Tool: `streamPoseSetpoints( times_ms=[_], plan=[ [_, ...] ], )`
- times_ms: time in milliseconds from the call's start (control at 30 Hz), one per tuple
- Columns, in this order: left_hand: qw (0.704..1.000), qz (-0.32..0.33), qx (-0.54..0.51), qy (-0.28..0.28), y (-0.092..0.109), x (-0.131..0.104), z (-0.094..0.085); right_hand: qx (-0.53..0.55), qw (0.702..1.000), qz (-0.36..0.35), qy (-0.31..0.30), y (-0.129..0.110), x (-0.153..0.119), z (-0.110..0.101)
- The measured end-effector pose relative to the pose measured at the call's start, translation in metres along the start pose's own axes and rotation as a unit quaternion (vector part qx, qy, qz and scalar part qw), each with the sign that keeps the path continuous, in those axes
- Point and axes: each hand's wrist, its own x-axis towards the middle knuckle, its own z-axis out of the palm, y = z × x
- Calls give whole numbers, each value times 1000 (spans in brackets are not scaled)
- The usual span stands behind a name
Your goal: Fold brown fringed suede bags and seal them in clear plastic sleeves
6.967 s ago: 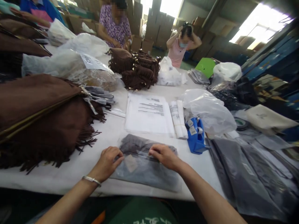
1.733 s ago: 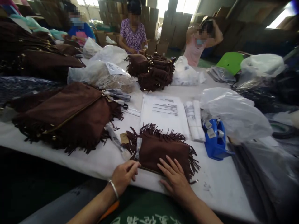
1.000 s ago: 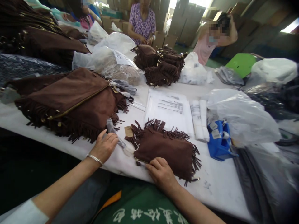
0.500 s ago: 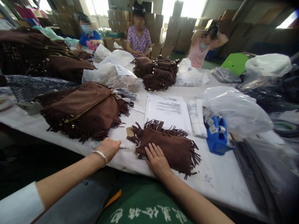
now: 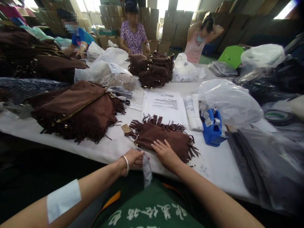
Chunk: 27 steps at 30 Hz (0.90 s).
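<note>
A small brown fringed bag (image 5: 163, 138) lies flat on the white table, its zipped edge toward me and a tan paper tag (image 5: 126, 129) at its left end. My right hand (image 5: 167, 154) rests flat on the bag, fingers stretched out. Close to the bag's near left corner, my left hand (image 5: 134, 157) is closed in a pinch on a translucent plastic strip (image 5: 146, 171), which hangs over the table edge. Left of the hands sits a larger brown fringed bag (image 5: 78, 107) with a diagonal gold zip.
Printed white sheets (image 5: 165, 107) lie behind the small bag. To the right stand a blue tape dispenser (image 5: 213, 128), clear plastic bags (image 5: 228, 99) and dark folded material (image 5: 247, 158). More brown bags (image 5: 152, 69) are piled farther back. Across the table are three other people.
My left hand has moved right to the small bag's corner, and the plastic strip now hangs from it. My right hand stays flat on the bag. The view has shifted slightly.
</note>
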Motion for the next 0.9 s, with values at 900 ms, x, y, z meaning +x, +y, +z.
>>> streamPoseSetpoints(
  times_ms=[900],
  plan=[
    [797,276,452,289,84,76,-150,-69,988,-44,130,-13,1,40]
  ],
)
